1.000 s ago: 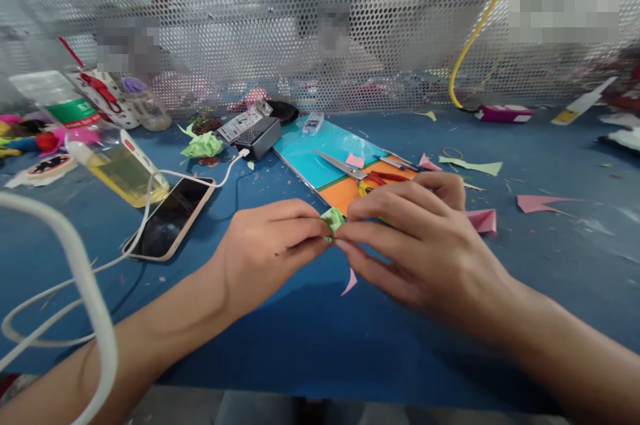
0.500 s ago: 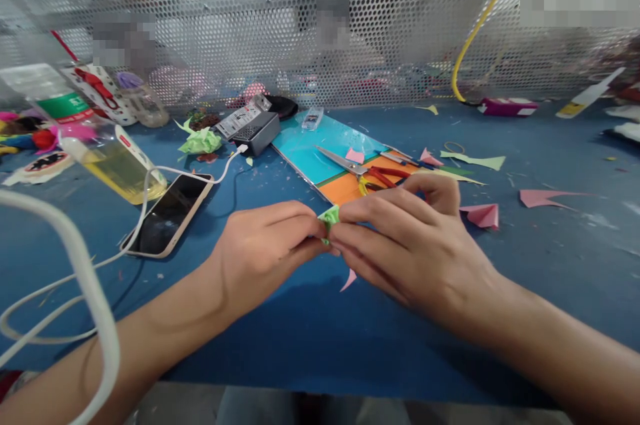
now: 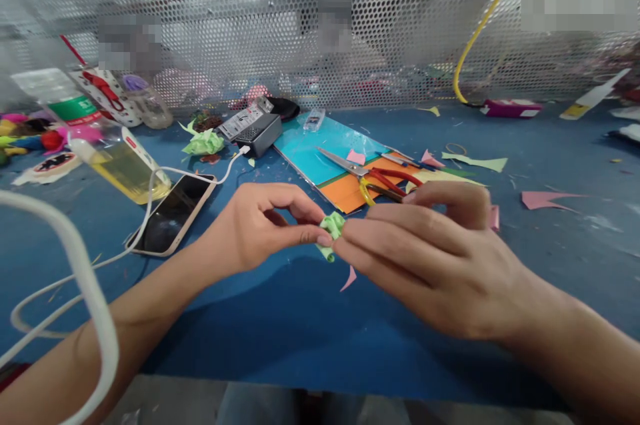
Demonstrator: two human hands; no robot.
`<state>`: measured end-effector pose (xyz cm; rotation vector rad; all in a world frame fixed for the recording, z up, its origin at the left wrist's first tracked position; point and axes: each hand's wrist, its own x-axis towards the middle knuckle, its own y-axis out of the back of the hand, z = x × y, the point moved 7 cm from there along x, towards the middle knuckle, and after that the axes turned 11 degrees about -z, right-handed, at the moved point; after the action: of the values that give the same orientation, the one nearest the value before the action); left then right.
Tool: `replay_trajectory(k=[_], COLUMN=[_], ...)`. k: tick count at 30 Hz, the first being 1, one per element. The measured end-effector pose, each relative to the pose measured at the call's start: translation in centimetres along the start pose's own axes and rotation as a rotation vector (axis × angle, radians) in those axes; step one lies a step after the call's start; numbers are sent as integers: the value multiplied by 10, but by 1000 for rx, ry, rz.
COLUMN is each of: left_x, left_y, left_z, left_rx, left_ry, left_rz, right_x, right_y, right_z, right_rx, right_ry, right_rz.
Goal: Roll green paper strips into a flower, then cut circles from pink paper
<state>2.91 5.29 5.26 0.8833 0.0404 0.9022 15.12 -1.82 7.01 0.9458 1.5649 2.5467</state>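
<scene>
A small piece of crumpled, rolled green paper (image 3: 333,226) is held between both hands above the blue table. My left hand (image 3: 267,228) pinches its left side between thumb and fingers. From the right, the fingertips of my right hand (image 3: 425,251) close on the same paper; its thumb is hidden. Just beyond the hands lie scissors (image 3: 357,168) with red and yellow handles, resting on orange (image 3: 345,191) and blue paper sheets (image 3: 305,145). A thin pink paper scrap (image 3: 349,278) lies on the table below my fingers.
On the left are a phone (image 3: 175,215), a bottle of yellow liquid (image 3: 120,165) and a white cable (image 3: 95,271) looping in front. A black box (image 3: 260,135) and crumpled green paper (image 3: 204,143) sit farther back. Pink scraps (image 3: 545,199) lie right; a perforated metal screen (image 3: 280,31) stands behind.
My left thumb and fingers have shifted and now show a looser pinch. My right hand has moved slightly right and down. More of the green paper shows between them.
</scene>
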Motion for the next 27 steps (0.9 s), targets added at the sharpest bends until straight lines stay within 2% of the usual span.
replay_trajectory(k=[2, 7, 9, 12, 16, 23, 27], left_x=[0, -7, -10, -13, -14, -12, -15], left_y=[-1, 1, -1, -5, -9, -9, -8], left_z=[2, 19, 26, 36, 41, 36, 38], left_rx=[16, 224, 330, 475, 556, 514, 509], left_ry=[-49, -290, -360, -434, -460, -385, -422], left_rz=[-4, 141, 150, 149, 137, 150, 166], right_x=[1, -3, -5, -6, -7, -7, -7], right_y=[-1, -6, -11, -19, -20, -20, -18], right_z=[3, 24, 27, 29, 28, 31, 28], right_rx=[38, 243, 283, 288, 248, 206, 208], right_ry=[-23, -290, -335, -355, -336, -347, -332], right_rz=[-5, 88, 94, 37, 19, -5, 30])
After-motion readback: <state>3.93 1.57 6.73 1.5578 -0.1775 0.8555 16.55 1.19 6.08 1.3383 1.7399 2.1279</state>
